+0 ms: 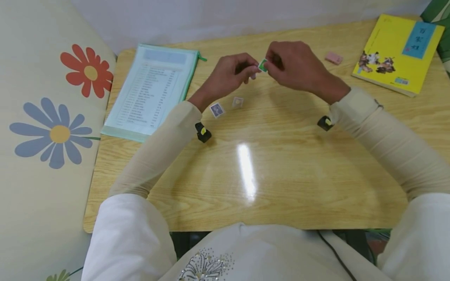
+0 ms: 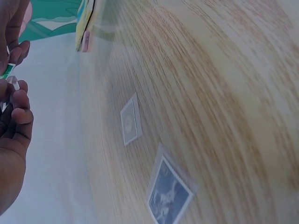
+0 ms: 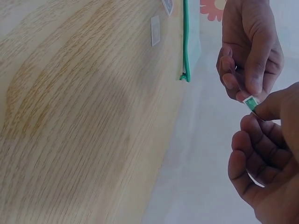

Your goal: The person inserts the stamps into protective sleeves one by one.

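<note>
Over the far middle of the table, my right hand (image 1: 295, 64) pinches a small green stamp with a white border (image 1: 262, 65) between thumb and index finger. Close beside it, my left hand (image 1: 235, 70) holds a small clear plastic sleeve (image 2: 14, 83) with its fingertips, right at the stamp's edge. The other right fingers are bent behind the stamp, as the right wrist view shows. Below the left hand lie two more stamps in clear sleeves, a dark blue one (image 1: 217, 110) and a pale one (image 1: 238, 102).
On the left lies a pale zip folder (image 1: 151, 89) with a printed sheet. A small pink block-like object (image 1: 333, 58) lies right of the right hand, and a yellow book (image 1: 393, 58) sits at the far right. A wall borders the table's far edge.
</note>
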{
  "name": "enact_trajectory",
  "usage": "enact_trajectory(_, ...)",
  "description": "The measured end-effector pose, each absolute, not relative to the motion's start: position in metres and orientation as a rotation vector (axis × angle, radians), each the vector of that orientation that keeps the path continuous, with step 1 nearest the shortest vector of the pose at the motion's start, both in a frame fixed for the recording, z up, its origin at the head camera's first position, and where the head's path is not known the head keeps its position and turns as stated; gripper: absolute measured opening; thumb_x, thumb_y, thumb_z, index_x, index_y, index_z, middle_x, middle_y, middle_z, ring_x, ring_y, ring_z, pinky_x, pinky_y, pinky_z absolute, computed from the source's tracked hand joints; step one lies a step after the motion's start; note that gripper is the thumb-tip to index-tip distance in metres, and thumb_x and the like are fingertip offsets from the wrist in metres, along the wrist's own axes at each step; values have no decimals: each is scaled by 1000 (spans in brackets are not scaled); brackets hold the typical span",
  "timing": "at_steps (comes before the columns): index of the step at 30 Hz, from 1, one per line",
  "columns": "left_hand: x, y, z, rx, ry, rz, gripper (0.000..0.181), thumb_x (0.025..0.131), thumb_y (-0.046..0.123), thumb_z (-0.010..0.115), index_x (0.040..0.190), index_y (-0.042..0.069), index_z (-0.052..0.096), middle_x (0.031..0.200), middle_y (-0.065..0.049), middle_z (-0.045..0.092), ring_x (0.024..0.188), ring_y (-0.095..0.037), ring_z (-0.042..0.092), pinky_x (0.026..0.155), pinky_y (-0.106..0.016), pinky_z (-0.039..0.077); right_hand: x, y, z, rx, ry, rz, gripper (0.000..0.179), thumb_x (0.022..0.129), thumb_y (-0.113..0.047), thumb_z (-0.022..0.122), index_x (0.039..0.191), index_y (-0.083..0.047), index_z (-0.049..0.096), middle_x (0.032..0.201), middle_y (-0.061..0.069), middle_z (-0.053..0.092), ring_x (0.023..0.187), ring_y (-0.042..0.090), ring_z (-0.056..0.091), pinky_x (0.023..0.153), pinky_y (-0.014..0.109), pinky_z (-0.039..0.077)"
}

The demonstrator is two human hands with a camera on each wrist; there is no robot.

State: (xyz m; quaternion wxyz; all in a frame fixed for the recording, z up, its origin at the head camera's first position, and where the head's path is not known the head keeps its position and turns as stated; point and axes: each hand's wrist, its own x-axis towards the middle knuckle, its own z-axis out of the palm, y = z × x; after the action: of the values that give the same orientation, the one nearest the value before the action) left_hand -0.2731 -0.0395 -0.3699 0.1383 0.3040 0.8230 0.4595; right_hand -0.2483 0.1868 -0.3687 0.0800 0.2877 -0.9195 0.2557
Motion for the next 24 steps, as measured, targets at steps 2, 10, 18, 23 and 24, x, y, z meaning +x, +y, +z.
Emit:
enact_trajectory(2,-272,-40,-369,888,2379,1334,23,104,23,56,114,5,66,100,-16,64,88,-31,58,76,-32,48,-248,187,-369,856,-2750,777,30,105,-28,50,107,-1,63,89,9,64,71,19,56,67,34,42)
enact_trajectory(10,-270,-39,-368,887,2379,1355,22,105,22,56,112,5,66,99,-15,64,82,-22,57,74,-32,47,-248,186,-369,873,-2717,806,29,105,-26,51,107,-1,64,88,8,65,69,17,55,67,33,43)
enact_trajectory(18,-273,-40,-371,864,2384,1341,23,104,24,57,112,5,67,96,-9,65,85,-26,58,79,-38,48,-247,183,-366,867,-2733,827,28,105,-26,51,107,-1,64,88,8,65,69,16,54,66,32,43)
enact_trajectory(23,-276,-40,-373,884,2421,1287,23,103,25,57,112,6,68,95,-8,65,87,-28,59,78,-36,49,-248,183,-364,867,-2805,766,32,107,-29,49,112,0,63,90,9,64,71,20,55,67,34,42)
enact_trajectory(24,-277,-39,-374,890,2429,1273,23,103,25,57,111,7,69,95,-7,65,86,-27,59,78,-35,50,-248,183,-363,866,-2819,756,33,107,-30,49,113,0,62,91,10,64,72,20,56,67,35,42)
